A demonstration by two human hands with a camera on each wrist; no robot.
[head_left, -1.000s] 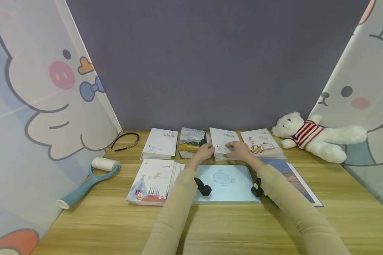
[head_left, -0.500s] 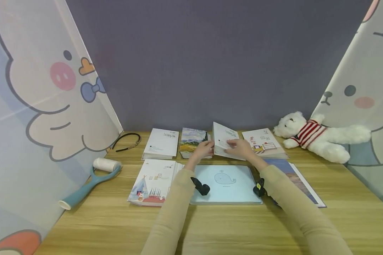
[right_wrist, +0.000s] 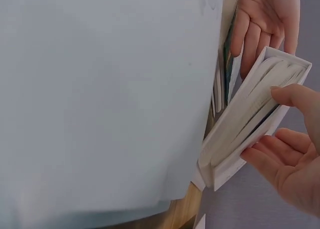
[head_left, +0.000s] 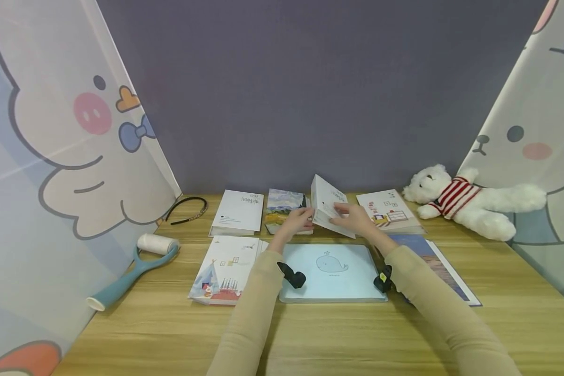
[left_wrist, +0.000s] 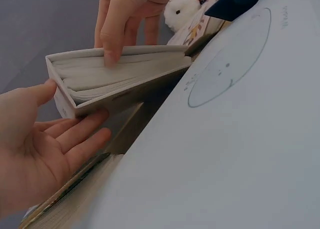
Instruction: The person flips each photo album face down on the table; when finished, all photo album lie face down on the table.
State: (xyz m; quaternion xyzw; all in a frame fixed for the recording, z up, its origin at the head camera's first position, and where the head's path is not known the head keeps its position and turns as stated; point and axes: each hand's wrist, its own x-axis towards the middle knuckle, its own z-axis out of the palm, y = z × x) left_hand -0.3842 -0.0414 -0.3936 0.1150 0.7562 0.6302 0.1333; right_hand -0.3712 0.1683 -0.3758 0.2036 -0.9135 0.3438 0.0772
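Note:
A thick white photo album point(head_left: 327, 198) is tilted up at the back middle, its spine facing left and its page edges towards me. My left hand point(head_left: 296, 224) holds it at the spine, thumb on one side and fingers beneath, as the left wrist view shows. My right hand point(head_left: 355, 219) pinches the other part, the thumb on the page edges point(right_wrist: 255, 109) and the fingers against a cover. Left of it lies a book with a painted landscape cover point(head_left: 284, 206). In front lies a pale blue whale book point(head_left: 331, 274), partly under my wrists.
Another white album point(head_left: 237, 210) and an illustrated one point(head_left: 389, 210) lie at the back. A tent-picture book stack point(head_left: 223, 269) and a blue-covered book point(head_left: 434, 266) flank the whale book. A headband point(head_left: 188, 209), lint roller point(head_left: 133, 269) and teddy bear point(head_left: 470, 201) lie at the sides.
The white album was flat on the table. Its left side has risen and it has turned, showing its spine. Both hands have taken hold of it; the left has shifted slightly left.

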